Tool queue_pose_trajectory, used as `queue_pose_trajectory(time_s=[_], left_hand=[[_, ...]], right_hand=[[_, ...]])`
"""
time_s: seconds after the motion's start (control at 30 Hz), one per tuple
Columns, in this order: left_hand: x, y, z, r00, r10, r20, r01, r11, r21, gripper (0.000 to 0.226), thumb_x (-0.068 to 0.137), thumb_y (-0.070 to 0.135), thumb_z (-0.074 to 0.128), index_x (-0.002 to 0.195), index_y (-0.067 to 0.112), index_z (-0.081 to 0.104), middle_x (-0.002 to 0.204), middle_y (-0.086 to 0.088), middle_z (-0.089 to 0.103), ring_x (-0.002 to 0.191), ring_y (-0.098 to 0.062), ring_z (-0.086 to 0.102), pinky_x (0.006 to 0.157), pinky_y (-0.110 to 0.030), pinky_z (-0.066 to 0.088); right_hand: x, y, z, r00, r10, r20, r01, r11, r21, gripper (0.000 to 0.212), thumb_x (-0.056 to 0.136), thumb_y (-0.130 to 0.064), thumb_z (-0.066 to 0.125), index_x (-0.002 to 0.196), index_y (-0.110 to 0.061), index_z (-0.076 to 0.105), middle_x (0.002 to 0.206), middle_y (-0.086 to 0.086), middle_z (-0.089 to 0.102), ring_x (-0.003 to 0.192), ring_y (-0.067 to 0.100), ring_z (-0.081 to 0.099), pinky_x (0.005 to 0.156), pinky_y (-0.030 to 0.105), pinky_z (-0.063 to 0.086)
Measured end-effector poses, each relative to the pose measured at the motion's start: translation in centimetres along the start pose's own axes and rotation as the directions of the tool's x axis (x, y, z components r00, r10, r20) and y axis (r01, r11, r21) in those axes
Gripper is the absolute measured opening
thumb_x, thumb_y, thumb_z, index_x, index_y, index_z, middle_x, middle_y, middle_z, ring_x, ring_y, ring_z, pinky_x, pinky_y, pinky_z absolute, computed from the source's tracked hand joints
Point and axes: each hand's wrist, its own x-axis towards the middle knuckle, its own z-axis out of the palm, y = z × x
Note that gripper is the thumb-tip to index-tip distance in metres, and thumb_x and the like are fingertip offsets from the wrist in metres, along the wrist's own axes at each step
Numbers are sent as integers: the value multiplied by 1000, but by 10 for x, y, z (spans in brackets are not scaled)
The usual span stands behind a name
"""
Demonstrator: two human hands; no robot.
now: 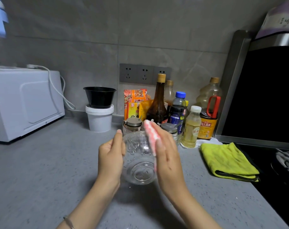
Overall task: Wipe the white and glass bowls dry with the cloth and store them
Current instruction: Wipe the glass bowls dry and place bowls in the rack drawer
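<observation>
Both hands are up over the grey counter (49, 171) with the glass bowl (138, 162) between them. My left hand (110, 156) grips the bowl's left wall, fingers curled round it and thumb standing up by the rim. My right hand (166, 156) lies flat against the right wall, its fingers stretched out and pressing the pink-and-white cloth (151, 134) onto the glass; the thumb is hidden from me. I have the bowl tilted, its round base turned toward me and its mouth facing the wall, and beads of water cling to the glass. Just behind it stand two small lidded jars and a cluster of sauce bottles (158, 103) under a row of wall sockets (144, 74). Further left a black bowl (100, 96) sits on top of a white tub (100, 119), and a white microwave (24, 103) is at the far left. To my right a folded yellow cloth (228, 161) lies on the counter beside the black stove. A thin bracelet (68, 221) circles my left wrist.
</observation>
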Motion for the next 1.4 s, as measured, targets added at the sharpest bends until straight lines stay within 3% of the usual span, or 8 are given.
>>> queue_pose_trajectory(time_s=[0.2, 0.47, 0.6, 0.7, 0.83, 1.07, 1.3, 1.4], left_hand=[[0, -5, -1, 994, -113, -4, 110, 976, -186, 61, 96, 31, 48, 36, 22, 38, 37, 8, 31, 37, -5, 28, 40, -18, 23], [-1, -2, 2, 951, 69, 302, -79, 997, 24, 52, 94, 41, 37, 59, 7, 56, 48, 1, 56, 46, -7, 53, 48, -14, 43], [-8, -2, 3, 901, 194, 388, -247, 965, 92, 50, 84, 45, 47, 40, 22, 44, 37, 4, 38, 38, -6, 35, 46, -14, 33], [-7, 0, 0, 936, 197, 292, -226, 971, 71, 54, 84, 45, 50, 37, 22, 36, 38, 7, 29, 39, -6, 26, 44, -16, 27], [0, -6, -2, 996, 74, 39, -72, 995, -67, 54, 84, 47, 52, 40, 23, 32, 40, 9, 24, 38, -6, 20, 39, -20, 18], [4, -17, -2, 990, 34, 133, -30, 999, -31, 47, 86, 48, 52, 59, 13, 69, 61, -4, 65, 60, -15, 59, 58, -29, 48], [-2, -6, -1, 999, 35, 2, -35, 988, -151, 59, 94, 34, 47, 40, 22, 29, 38, 9, 22, 35, -4, 18, 35, -16, 16], [3, -10, -4, 1000, -14, -10, 11, 974, -224, 61, 95, 35, 47, 38, 22, 32, 37, 9, 25, 34, -4, 22, 34, -16, 18]], right_hand=[[-2, 0, -3, 879, 477, -27, -383, 738, 556, 41, 89, -49, 42, 84, -19, 69, 76, -2, 73, 71, 10, 68, 59, 18, 52], [14, 0, -29, 929, 368, -40, -321, 855, 408, 62, 87, -54, 54, 59, 1, 47, 46, 13, 44, 41, 16, 40, 42, 22, 34], [11, 4, -24, 966, 259, 1, -248, 926, 284, 72, 81, -61, 50, 61, 7, 44, 58, 34, 43, 50, 21, 40, 49, 42, 33], [8, 4, -21, 988, 157, -6, -152, 962, 228, 50, 91, -51, 43, 95, -10, 71, 84, 11, 69, 79, 17, 65, 69, 43, 51], [-6, 1, -8, 996, -68, 49, 67, 997, 22, 45, 100, -34, 33, 142, -23, 43, 147, -11, 42, 138, 10, 35, 112, 34, 32], [-8, 0, 0, 917, -338, 213, 390, 874, -292, 45, 101, -36, 32, 143, -22, 41, 154, -6, 31, 145, 14, 21, 117, 40, 20], [-5, 2, -4, 989, 145, 33, -149, 964, 221, 45, 97, -49, 25, 138, -38, 41, 138, -28, 45, 130, -4, 40, 104, 17, 37], [-7, -4, -6, 901, 430, 67, -414, 800, 434, 29, 98, -49, 37, 112, -34, 57, 99, -11, 70, 78, -6, 65, 53, 6, 46]])
